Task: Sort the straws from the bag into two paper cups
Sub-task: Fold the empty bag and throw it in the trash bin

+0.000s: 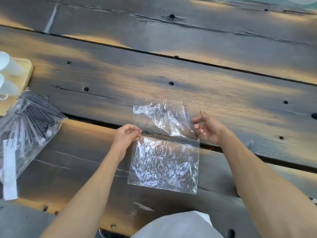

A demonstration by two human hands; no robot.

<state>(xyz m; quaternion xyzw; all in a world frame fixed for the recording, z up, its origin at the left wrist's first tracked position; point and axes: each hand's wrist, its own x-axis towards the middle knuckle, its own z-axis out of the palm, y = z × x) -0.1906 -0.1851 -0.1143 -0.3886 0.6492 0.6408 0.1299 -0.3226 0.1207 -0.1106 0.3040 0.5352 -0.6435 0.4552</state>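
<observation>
An empty, crinkled clear plastic bag lies on the dark wooden table, its upper part folded up along a crease. My left hand pinches the bag's left edge at the crease. My right hand pinches its right edge. At the far left lies a second clear bag full of dark straws. Two white paper cups stand on a light wooden board at the left edge, partly cut off by the frame.
The table is made of wide weathered planks with gaps and knot holes. A white strip lies under the straw bag at the left. My light clothing shows at the bottom edge.
</observation>
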